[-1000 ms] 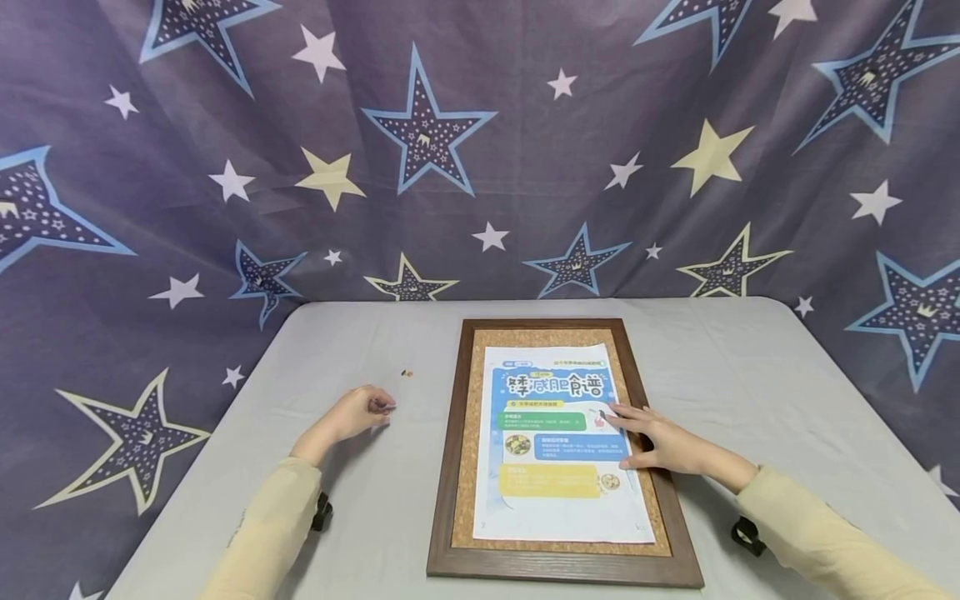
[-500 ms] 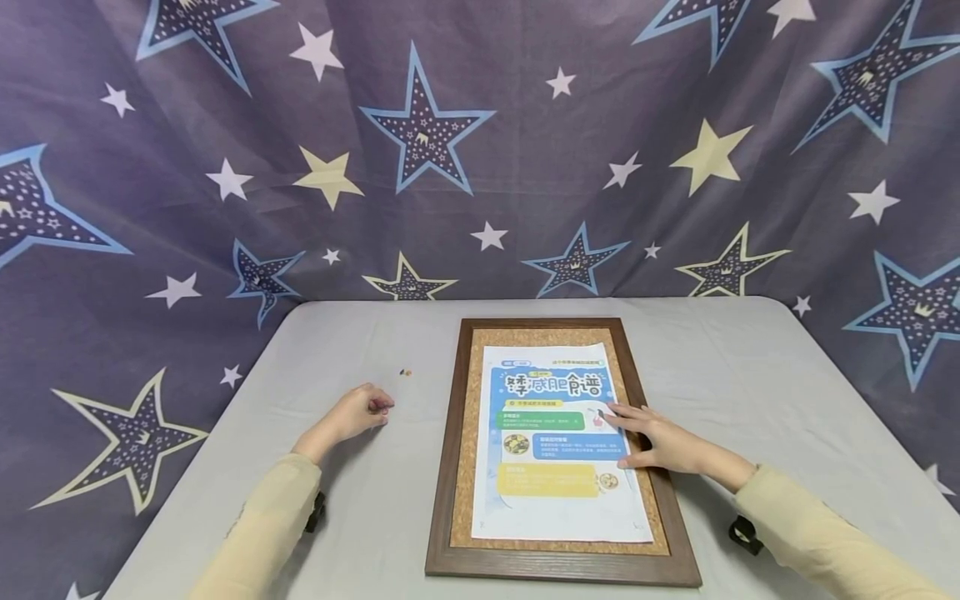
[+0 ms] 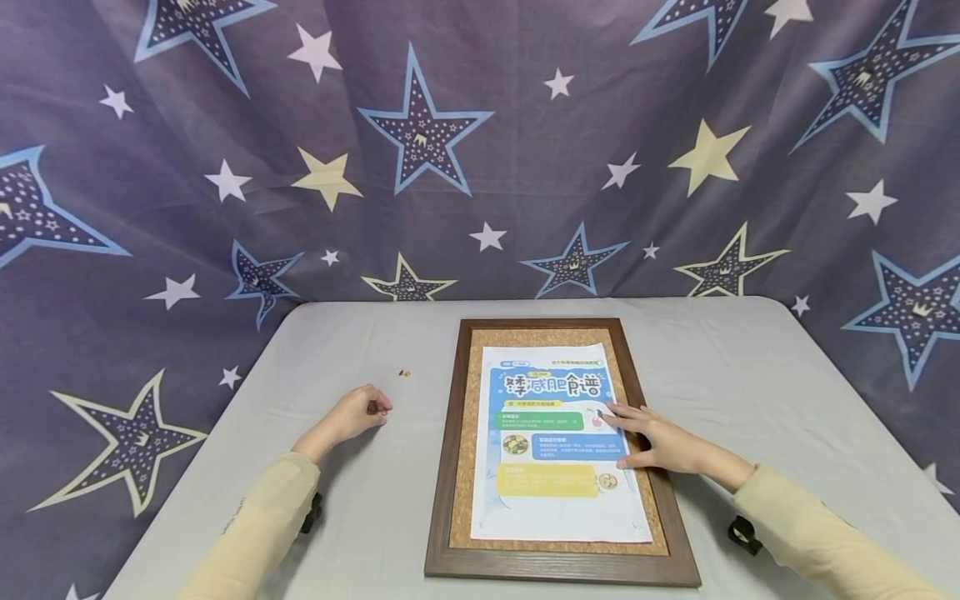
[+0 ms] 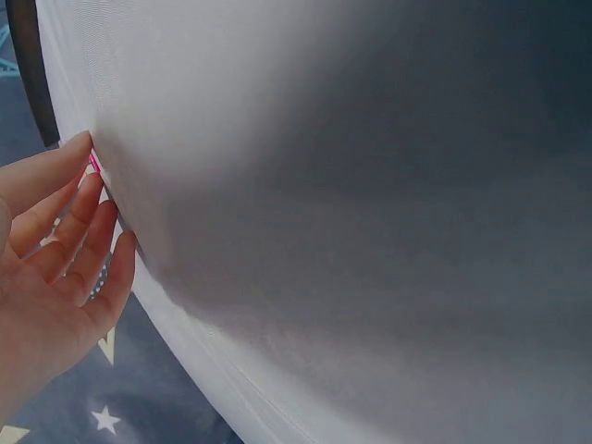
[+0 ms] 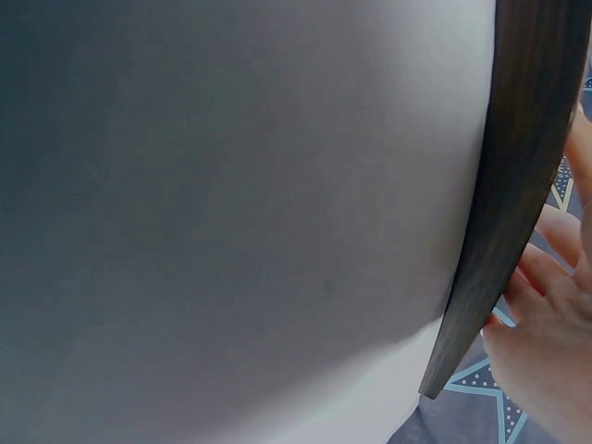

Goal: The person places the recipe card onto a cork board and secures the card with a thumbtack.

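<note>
My left hand (image 3: 352, 419) pinches a small pink thing (image 4: 93, 163) between thumb and forefinger, low over the table left of the board. Most of the pink thing is hidden by the fingers, and I cannot tell its kind. To the right, a wood-framed cork board (image 3: 463, 500) lies flat, bearing a printed poster sheet (image 3: 562, 517) with blue, green and yellow blocks. My right hand (image 3: 667, 444) lies over the frame's right side, its spread fingertips resting on the sheet's right edge. Cork shows all round the paper.
Several tiny dark and orange bits (image 3: 405, 373) lie beyond my left hand. A pale grey cloth (image 3: 750, 367) covers the table. Behind it hangs a purple star-patterned curtain (image 3: 517, 142). A black band (image 3: 744, 533) shows under the right sleeve.
</note>
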A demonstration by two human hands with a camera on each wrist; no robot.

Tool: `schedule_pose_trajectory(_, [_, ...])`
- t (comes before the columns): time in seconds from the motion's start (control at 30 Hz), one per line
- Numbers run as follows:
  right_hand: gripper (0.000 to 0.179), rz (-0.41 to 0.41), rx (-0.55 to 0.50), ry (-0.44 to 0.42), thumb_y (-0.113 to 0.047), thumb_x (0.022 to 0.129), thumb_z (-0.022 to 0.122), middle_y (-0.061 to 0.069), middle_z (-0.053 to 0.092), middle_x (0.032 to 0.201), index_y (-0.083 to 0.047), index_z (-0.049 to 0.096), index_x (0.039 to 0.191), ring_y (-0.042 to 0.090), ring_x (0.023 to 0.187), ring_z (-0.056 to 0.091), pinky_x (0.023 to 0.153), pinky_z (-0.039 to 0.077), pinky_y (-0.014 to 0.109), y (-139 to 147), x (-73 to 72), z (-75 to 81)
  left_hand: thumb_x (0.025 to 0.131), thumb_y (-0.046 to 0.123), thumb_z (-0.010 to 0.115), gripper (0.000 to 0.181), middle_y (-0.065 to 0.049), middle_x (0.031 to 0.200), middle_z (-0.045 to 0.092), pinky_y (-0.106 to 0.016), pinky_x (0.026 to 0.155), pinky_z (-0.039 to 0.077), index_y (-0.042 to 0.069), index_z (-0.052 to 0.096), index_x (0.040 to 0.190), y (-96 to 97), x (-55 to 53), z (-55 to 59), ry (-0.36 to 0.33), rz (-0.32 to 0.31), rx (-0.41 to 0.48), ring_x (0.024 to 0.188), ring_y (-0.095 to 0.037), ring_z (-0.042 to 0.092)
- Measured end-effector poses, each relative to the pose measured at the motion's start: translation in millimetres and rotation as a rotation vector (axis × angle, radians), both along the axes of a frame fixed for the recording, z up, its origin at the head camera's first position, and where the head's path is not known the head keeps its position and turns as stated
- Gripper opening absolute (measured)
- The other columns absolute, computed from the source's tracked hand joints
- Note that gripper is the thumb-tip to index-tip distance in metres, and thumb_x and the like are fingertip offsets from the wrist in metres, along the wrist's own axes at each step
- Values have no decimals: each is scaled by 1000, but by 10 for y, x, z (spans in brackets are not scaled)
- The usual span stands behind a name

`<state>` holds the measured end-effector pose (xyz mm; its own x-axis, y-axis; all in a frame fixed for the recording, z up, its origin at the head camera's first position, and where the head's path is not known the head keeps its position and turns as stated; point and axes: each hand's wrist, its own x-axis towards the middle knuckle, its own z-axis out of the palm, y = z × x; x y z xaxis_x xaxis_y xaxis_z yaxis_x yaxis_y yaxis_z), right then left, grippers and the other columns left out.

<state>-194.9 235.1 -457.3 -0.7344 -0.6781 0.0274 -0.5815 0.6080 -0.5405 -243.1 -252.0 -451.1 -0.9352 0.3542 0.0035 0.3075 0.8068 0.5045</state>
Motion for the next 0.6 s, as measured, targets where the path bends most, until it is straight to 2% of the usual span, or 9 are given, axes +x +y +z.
schedule_pose_trajectory(0.13, [70, -1, -2, -1, -35, 78, 64, 28, 27, 136, 6, 39, 129, 49, 122, 22, 96, 17, 62, -1, -2, -1, 74, -5, 64, 11, -4, 77, 54, -29, 65, 43, -2, 62, 84, -11, -5, -8, 13, -18, 14, 72, -16, 51])
schedule_pose_trajectory(0.6, [69, -1, -10, 0, -34, 78, 64, 29, 27, 136, 6, 39, 129, 49, 122, 22, 96, 17, 62, -7, 5, 6, 75, -7, 62, 8, -5, 77, 55, -25, 64, 42, -2, 61, 81, -30, -22, -32, -11, -28, 66, 72, -15, 49])
